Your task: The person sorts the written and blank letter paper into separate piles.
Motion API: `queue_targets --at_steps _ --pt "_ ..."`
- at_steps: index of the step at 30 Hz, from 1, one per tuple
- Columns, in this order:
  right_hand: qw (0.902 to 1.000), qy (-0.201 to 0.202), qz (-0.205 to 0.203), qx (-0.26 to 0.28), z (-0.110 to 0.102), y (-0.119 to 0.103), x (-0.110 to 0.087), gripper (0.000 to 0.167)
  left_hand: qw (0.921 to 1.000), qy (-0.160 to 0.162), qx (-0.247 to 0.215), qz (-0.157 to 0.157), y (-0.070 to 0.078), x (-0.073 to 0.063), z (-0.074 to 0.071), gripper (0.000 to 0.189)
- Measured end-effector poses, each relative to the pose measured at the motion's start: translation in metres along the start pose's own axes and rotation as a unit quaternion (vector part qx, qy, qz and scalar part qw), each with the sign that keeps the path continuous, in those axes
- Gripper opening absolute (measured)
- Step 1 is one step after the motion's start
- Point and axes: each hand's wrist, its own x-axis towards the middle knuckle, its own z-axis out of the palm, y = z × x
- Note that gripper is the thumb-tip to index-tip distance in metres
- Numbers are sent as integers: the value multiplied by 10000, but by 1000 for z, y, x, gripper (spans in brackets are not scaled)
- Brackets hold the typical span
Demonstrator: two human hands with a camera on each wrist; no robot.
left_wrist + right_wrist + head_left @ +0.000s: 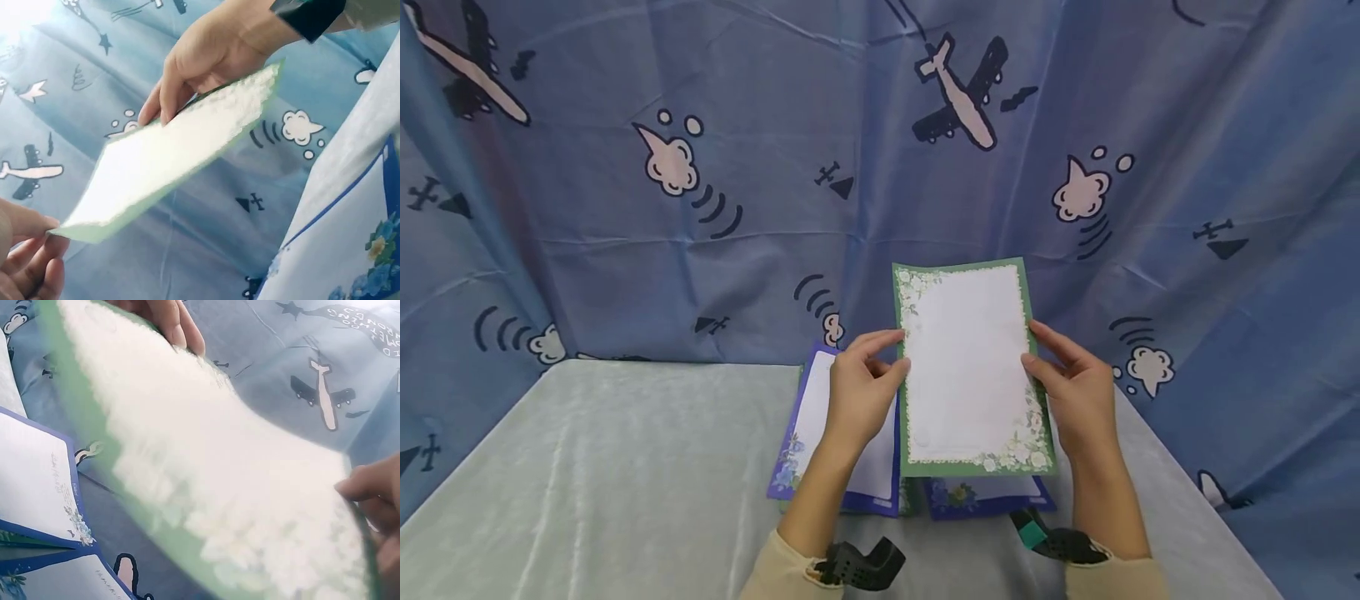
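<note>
Between both hands a sheet of paper with a green border and white flowers in two corners is held up above the table. My left hand pinches its left edge between thumb and fingers. On the opposite edge my right hand pinches it the same way. The sheet bends a little in the right wrist view. Below it lie a blue-bordered sheet on the left, partly behind my left forearm, and another blue-bordered sheet on the right, mostly hidden by the held sheet.
The table carries a pale, plush-looking cloth. A blue curtain printed with planes and clouds hangs right behind its far edge. Green edges show under the left blue-bordered sheet. A black wrist device sits on each forearm.
</note>
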Motion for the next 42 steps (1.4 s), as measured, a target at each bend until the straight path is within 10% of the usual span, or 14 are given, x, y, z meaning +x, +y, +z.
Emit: queue_targets --at_steps 27,42 --pt "9941 -155 -178 -1062 17 1 -9 45 9989 100 363 -287 -11 -2 -12 34" --pt "9847 -1140 -539 -1201 48 6 -19 44 9889 104 1475 -113 -14 -3 -55 33"
